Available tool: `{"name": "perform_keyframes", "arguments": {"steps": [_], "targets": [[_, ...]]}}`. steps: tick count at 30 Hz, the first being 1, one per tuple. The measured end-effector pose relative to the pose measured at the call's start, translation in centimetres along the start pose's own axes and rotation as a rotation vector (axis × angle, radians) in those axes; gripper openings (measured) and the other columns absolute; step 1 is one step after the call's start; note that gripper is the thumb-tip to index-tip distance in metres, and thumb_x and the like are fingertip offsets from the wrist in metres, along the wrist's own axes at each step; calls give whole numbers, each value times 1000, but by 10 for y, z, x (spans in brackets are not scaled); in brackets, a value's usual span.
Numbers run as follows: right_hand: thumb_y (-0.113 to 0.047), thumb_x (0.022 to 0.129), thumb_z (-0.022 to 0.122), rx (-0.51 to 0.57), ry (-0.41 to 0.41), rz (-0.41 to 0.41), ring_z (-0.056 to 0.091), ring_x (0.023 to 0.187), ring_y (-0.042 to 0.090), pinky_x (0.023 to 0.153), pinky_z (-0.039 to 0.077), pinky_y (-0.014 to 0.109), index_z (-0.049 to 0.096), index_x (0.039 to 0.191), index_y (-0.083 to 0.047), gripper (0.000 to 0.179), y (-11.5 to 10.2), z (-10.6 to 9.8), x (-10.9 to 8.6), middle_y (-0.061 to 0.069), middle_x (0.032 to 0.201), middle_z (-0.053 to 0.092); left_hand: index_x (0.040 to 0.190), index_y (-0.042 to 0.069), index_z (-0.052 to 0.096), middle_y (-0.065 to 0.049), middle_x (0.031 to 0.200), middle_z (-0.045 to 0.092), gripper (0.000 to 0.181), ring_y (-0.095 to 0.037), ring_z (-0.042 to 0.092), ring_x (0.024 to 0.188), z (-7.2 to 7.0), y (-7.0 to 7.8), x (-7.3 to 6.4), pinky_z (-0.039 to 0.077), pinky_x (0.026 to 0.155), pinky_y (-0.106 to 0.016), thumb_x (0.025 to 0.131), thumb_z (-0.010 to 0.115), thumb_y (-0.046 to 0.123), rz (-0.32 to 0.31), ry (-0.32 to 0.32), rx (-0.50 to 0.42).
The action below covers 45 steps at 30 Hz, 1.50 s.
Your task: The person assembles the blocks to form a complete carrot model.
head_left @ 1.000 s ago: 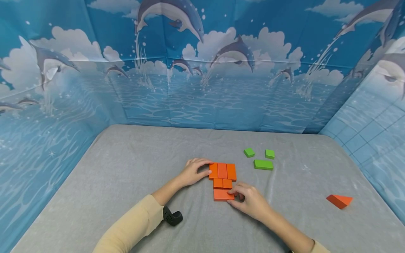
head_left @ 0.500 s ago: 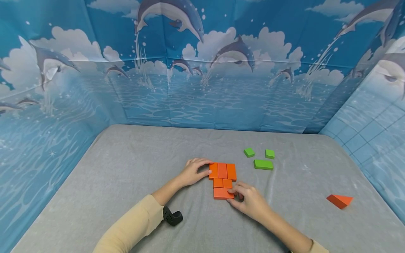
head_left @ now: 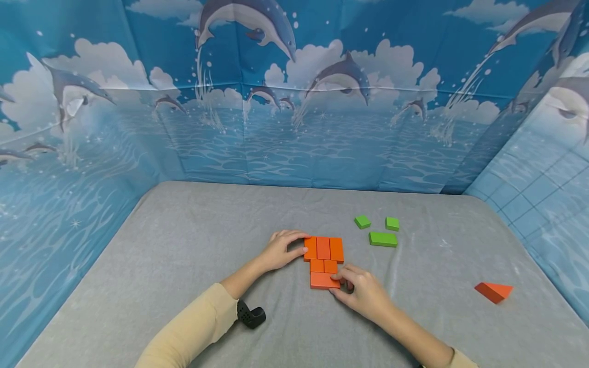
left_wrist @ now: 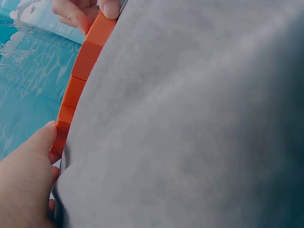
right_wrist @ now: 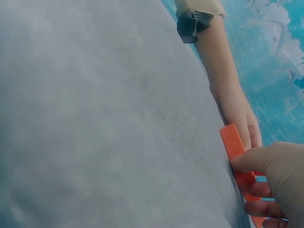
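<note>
Several flat orange blocks lie together on the grey cloth. Three upright oblong blocks (head_left: 323, 248) form the far row, two small blocks (head_left: 323, 266) sit below them, and a wider rectangular block (head_left: 321, 281) lies nearest me. My left hand (head_left: 281, 249) holds the leftmost oblong at its outer edge, index finger at the far corner and thumb on the side. With thumb and fingers my right hand (head_left: 366, 292) pinches the right end of the wide block, partly covering it. The left wrist view shows the orange blocks (left_wrist: 85, 59) edge-on in a line between both hands.
Beyond the orange blocks to the right lie two small green blocks (head_left: 362, 222) and a longer green block (head_left: 383, 239). An orange triangular block (head_left: 494, 292) is far right. A black device (head_left: 251, 315) is on the left wrist. A dolphin-printed curtain (head_left: 294, 143) surrounds the table.
My right hand has pushed the wide orange block slightly away from me, up against the two small blocks, which shifted a little too. My left hand stays put.
</note>
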State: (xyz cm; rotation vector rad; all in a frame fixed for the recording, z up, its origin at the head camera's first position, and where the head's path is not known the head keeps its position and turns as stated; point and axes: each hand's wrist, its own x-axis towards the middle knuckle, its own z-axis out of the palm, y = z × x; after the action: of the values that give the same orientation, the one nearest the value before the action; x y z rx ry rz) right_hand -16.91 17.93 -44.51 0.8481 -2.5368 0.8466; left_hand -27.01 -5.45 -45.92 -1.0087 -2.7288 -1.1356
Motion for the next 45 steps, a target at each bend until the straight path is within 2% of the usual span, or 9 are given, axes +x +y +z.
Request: {"name": "perform_keyframes", "arguments": {"steps": [8, 12, 15, 20, 29, 33, 36, 41, 45], "targets": [[-9, 64, 82, 95, 56, -14, 45, 57, 2, 50, 39, 17, 67, 90, -9, 29, 9, -10, 0, -4, 73, 57, 125, 17, 57, -2, 128, 54, 38, -22, 42, 121, 0, 1, 1, 22, 100, -47, 90, 58, 30, 0, -5, -2], [-5, 69, 78, 159, 43, 62, 48, 59, 2, 51, 41, 20, 67, 97, -6, 30, 23, -39, -2, -2, 76, 60, 125, 16, 57, -3, 128, 54, 38, -22, 42, 121, 0, 1, 0, 22, 99, -47, 90, 58, 30, 7, -2, -13], [-3, 73, 75, 138, 40, 124, 49, 61, 2, 53, 40, 20, 66, 101, -4, 30, 36, -66, -8, -1, 78, 59, 126, 16, 56, -3, 128, 54, 38, -23, 42, 122, 0, 1, 0, 22, 100, -47, 90, 58, 30, 6, -3, -11], [0, 73, 74, 16, 92, 197, 50, 65, 2, 57, 38, 18, 64, 104, -3, 32, 60, -109, -31, 3, 81, 59, 126, 16, 56, -3, 129, 54, 38, -23, 42, 122, -2, 2, -2, 22, 100, -48, 90, 58, 29, 7, -2, -8], [0, 76, 72, -84, 149, 311, 47, 69, -9, 50, 35, 18, 65, 108, -7, 33, 113, -167, -91, -15, 88, 57, 126, 15, 56, -4, 129, 53, 38, -24, 42, 122, -2, 2, -1, 22, 99, -48, 90, 58, 29, 9, -5, -6], [-1, 76, 71, -151, 130, 402, 43, 67, -8, 49, 34, 21, 63, 108, -5, 33, 128, -183, -114, -16, 83, 53, 126, 15, 56, -4, 129, 53, 38, -24, 42, 122, -3, 2, -1, 22, 99, -48, 90, 58, 28, 10, -5, -10], [-6, 79, 71, -191, 73, 468, 42, 63, -4, 48, 33, 22, 61, 109, -5, 32, 131, -193, -127, -13, 78, 50, 126, 15, 56, -4, 129, 53, 38, -24, 42, 122, -4, 2, -2, 22, 99, -49, 90, 58, 28, 16, -3, -12], [-13, 82, 69, -171, -39, 575, 43, 58, 2, 48, 34, 24, 60, 111, -12, 30, 138, -202, -141, -9, 76, 46, 126, 14, 56, -5, 129, 53, 38, -25, 42, 122, -3, 2, -1, 22, 99, -50, 91, 57, 28, 25, -4, -16], [-16, 82, 69, -144, -108, 627, 44, 60, 0, 48, 37, 24, 58, 114, -4, 36, 144, -201, -146, -5, 77, 49, 126, 14, 56, -5, 129, 53, 38, -24, 42, 122, -3, 3, -1, 22, 100, -49, 91, 58, 28, 17, -10, -17]]}}
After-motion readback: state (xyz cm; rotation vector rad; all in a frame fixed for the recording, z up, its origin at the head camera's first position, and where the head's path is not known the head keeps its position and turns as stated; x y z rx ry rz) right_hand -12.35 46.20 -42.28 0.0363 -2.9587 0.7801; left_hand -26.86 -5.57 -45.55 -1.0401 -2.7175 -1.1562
